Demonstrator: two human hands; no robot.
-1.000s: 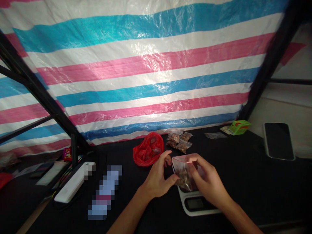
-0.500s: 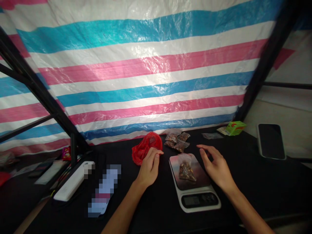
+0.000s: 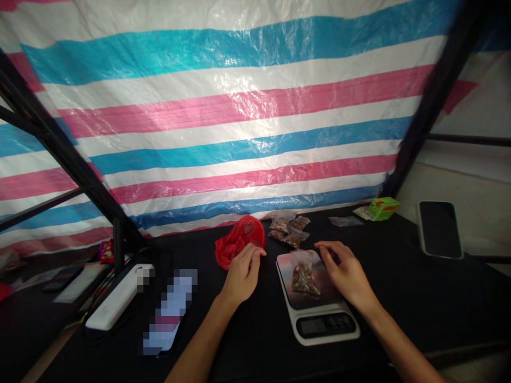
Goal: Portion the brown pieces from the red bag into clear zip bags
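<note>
Small zip bag of brown pieces (image 3: 304, 279) sits on the kitchen scale (image 3: 325, 332), not held. Right hand (image 3: 345, 272) empty, fingers loosely curled, on the platform's right part. Left hand (image 3: 242, 276) empty, loosely curled, left of the scale, just beside a red plastic bag (image 3: 238, 242) with more small packs inside. Several filled zip bags (image 3: 288, 229) lie piled behind the scale: looks partly done, red bag's contents left. Black table (image 3: 399, 298) under the scale; striped tarp (image 3: 255, 106) beyond it; phone (image 3: 439, 229) right of it.

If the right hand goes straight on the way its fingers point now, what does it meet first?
The right hand would probably meet the small clear bags behind the scale first, though depth is unclear.
</note>
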